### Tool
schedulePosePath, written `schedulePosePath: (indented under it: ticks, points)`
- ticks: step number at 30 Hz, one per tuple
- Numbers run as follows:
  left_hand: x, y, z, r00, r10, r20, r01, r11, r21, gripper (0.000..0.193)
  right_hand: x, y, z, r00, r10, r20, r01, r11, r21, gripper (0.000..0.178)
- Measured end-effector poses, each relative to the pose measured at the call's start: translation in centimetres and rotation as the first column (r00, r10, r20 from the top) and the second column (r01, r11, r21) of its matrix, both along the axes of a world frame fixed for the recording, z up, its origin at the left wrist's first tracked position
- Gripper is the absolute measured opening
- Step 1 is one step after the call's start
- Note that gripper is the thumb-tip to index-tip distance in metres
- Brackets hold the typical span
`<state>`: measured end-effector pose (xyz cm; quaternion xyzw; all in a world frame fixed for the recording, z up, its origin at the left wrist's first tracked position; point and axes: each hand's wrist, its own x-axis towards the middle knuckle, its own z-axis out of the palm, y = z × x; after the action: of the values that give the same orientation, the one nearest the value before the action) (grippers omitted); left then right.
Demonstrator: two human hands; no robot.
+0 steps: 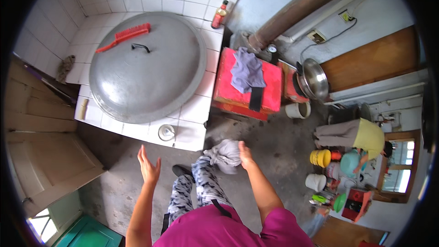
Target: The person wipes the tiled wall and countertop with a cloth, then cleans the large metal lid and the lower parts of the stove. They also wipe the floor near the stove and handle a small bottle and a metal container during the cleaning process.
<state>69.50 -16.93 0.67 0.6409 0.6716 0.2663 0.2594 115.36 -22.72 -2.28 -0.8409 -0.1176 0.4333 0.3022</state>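
Note:
My left hand [149,168] hangs in the air in front of the white tiled stove top [191,130], fingers apart, with nothing in it. A bunched grey cloth [225,153] is in my right hand [246,156], at the stove's near right corner; some of the fingers are hidden behind it. A big round grey metal lid [160,82] with a black handle covers most of the stove top. On the lid lies a red brush [125,35]. A small glass jar [166,132] stands on the tiles nearest my left hand.
Right of the stove stands a red box-like table [270,82] with a purple-grey cloth [247,71] on it. A bottle [220,14] sits at the stove's back corner. Farther right, a person in a yellow top [369,138] bends over a teal basin [350,162]. Buckets [320,158] stand nearby.

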Motion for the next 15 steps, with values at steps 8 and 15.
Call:
schedulePosePath:
  ticks: [8,15]
  points:
    - [6.9,0.3,10.5,0.974,-0.007,0.225,0.009,1.0,-0.006,0.073,2.8,8.4,5.6,0.931,0.35,-0.106,-0.299,0.895,0.331,0.055]
    - [23.2,12.4,12.7,0.902,-0.302,0.309,0.341,0.937,-0.08,0.091,-3.3,20.2,17.9,0.532,0.422,-0.735,0.061,0.846,0.53,0.043]
